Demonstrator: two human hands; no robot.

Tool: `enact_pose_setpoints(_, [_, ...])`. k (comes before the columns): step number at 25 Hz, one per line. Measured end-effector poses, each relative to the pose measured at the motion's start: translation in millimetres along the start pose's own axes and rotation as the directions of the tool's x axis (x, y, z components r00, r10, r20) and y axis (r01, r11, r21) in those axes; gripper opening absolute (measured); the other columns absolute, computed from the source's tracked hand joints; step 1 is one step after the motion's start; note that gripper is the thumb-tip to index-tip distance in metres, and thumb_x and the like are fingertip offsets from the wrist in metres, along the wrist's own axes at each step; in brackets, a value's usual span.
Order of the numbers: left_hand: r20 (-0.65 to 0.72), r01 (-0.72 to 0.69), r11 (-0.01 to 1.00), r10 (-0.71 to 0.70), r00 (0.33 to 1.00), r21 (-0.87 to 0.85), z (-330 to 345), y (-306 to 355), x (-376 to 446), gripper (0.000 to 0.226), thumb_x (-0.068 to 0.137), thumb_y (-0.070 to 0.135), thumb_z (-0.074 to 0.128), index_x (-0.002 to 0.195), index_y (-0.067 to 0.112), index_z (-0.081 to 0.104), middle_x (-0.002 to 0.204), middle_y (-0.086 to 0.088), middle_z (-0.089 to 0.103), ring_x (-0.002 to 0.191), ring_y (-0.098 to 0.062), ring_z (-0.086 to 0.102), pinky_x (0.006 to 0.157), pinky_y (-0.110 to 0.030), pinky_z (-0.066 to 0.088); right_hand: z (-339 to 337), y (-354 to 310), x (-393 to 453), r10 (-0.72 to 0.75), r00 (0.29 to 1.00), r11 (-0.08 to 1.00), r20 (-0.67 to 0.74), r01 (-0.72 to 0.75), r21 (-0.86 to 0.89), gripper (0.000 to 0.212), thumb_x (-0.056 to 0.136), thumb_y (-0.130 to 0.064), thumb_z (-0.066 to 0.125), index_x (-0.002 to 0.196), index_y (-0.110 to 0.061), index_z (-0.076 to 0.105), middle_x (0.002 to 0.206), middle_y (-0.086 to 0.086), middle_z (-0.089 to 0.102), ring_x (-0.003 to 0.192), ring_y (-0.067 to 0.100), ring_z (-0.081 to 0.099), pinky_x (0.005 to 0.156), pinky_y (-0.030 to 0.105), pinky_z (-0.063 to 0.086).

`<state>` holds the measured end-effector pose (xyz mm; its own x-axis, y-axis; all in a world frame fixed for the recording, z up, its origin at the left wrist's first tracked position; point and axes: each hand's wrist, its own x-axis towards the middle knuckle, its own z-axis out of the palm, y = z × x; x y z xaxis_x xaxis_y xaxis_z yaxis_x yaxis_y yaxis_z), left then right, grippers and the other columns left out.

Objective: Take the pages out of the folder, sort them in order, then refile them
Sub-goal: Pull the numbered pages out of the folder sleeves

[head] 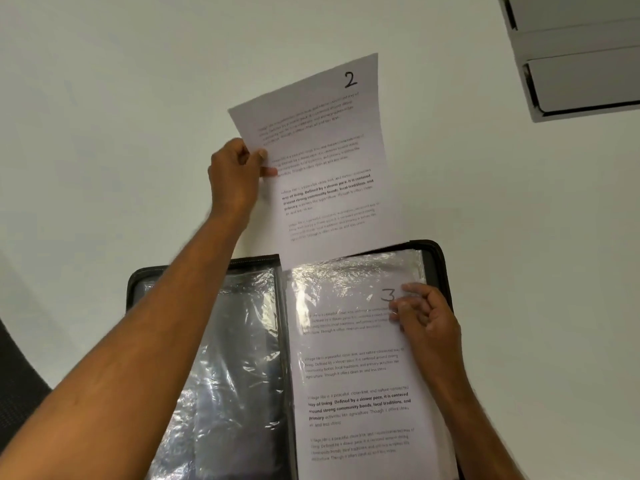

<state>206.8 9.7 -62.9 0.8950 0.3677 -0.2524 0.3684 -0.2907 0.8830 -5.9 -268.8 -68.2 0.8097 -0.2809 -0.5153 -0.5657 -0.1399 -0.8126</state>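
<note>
left sleeve pocket (pixel 239 368): empty clear plastic over the dark inside cover, lots of glare, nothing filed in it as far as I can see

left hand (pixel 235 178): thumb and curled fingers pinching the left edge of the page marked 2 (pixel 329 161), roughly a third of the way down the sheet

page marked 2: mostly out and sticking up past the top of the folder (pixel 433 251), tilted a bit to the right, only its bottom edge is tucked in the mouth of the right sleeve

page marked 3 (pixel 360 375): sits in the right clear sleeve (pixel 346 271), printed side up

right hand (pixel 429 320): fingers bent, tips pressing down on the sleeve beside the handwritten 3, looks like it's just pinning the folder in place, not gripping anything

counter (pixel 104 98): plain white, the zip folder lies open flat on it; a white tray-like unit (pixel 581 81) sits off at the top right

step in hand: I'd say the take-out part, page 2 is nearly free of its pocket

next move: probably draw the sheet the rest of the way straight up so the bottom edge doesn't snag the plastic, keep the right hand pressing, then lay it on the counter and go for page 3
</note>
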Motion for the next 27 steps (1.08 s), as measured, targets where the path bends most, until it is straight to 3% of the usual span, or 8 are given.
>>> enact_pose_setpoints(3, [0.012,0.012,1.000,-0.012,1.000,-0.002,10,-8,20,0.014,0.102,0.009,0.062,0.113,0.003,0.067,0.110,-0.007,0.076,0.082,-0.014,0.077,0.077,-0.031,0.063,-1,1,1,0.002,1.000,1.000,0.006,-0.002,-0.004,0.020,0.098,-0.018,0.066,0.118,-0.023,0.063,0.097,0.002,0.075,0.084,0.014,0.075,0.069,0.015,0.057])
enact_pose_setpoints(5, [0.028,0.029,0.999,-0.028,0.999,-0.042,14,-15,25,0.026,0.101,0.005,0.062,0.127,0.006,0.063,0.127,-0.010,0.070,0.094,-0.020,0.076,0.081,-0.026,0.062,-1,2,2,0.007,1.000,1.000,0.006,-0.007,-0.018,0.021,0.098,-0.019,0.066,0.118,-0.024,0.062,0.098,0.003,0.076,0.084,0.014,0.075,0.069,0.015,0.057])
enact_pose_setpoints(8, [0.042,0.015,0.998,-0.013,0.999,-0.060,12,-26,23,0.052,0.100,0.009,0.062,0.151,0.011,0.048,0.149,-0.006,0.054,0.115,-0.024,0.070,0.099,-0.033,0.058,-1,1,3,0.005,1.000,1.000,0.013,-0.005,-0.025,0.022,0.098,-0.019,0.066,0.119,-0.023,0.062,0.098,0.003,0.076,0.082,0.011,0.075,0.069,0.016,0.057])
enact_pose_setpoints(13, [0.114,-0.367,0.902,0.350,0.930,0.227,-3,-36,-35,0.032,0.104,0.017,0.058,0.136,0.012,0.060,0.139,-0.003,0.060,0.121,-0.016,0.060,0.104,-0.031,0.050,-6,-8,-1,0.046,0.997,0.998,0.059,-0.043,-0.050,0.018,0.101,-0.018,0.062,0.118,-0.025,0.063,0.097,-0.005,0.078,0.086,0.010,0.075,0.076,0.025,0.058])
enact_pose_setpoints(16, [0.233,-0.420,0.801,0.351,0.907,0.426,-16,-57,-83,0.027,0.104,0.027,0.060,0.130,0.020,0.063,0.139,0.001,0.058,0.129,-0.014,0.050,0.105,-0.030,0.036,-12,-13,-5,0.094,0.988,0.988,0.119,-0.077,-0.137,0.013,0.101,-0.022,0.062,0.111,-0.024,0.069,0.097,-0.006,0.078,0.085,0.013,0.075,0.079,0.034,0.060])
enact_pose_setpoints(18, [0.239,-0.392,0.756,0.312,0.920,0.524,-25,-71,-114,0.025,0.103,0.030,0.061,0.127,0.024,0.066,0.134,0.002,0.060,0.124,-0.015,0.049,0.098,-0.031,0.031,-17,-19,-8,0.155,0.967,0.974,0.201,-0.115,-0.197,0.013,0.100,-0.026,0.063,0.106,-0.025,0.075,0.097,-0.006,0.079,0.087,0.016,0.076,0.077,0.035,0.060])
enact_pose_setpoints(21, [0.244,-0.359,0.799,0.271,0.931,0.482,-39,-84,-155,0.021,0.101,0.026,0.065,0.121,0.022,0.069,0.115,0.005,0.059,0.108,-0.008,0.048,0.091,-0.032,0.038,-20,-33,-15,0.228,0.908,0.951,0.352,-0.130,-0.282,0.019,0.100,-0.029,0.063,0.098,-0.029,0.082,0.099,-0.009,0.080,0.093,0.016,0.075,0.079,0.033,0.057])
enact_pose_setpoints(27, [0.250,0.009,0.991,-0.042,0.967,0.132,-68,-81,-197,0.016,0.102,0.020,0.065,0.117,0.018,0.072,0.103,0.008,0.070,0.084,-0.004,0.065,0.073,-0.015,0.050,9,-68,-40,0.189,0.743,0.979,0.642,-0.093,-0.180,0.026,0.104,-0.029,0.056,0.115,-0.025,0.079,0.118,-0.010,0.077,0.116,0.006,0.069,0.101,0.031,0.046])
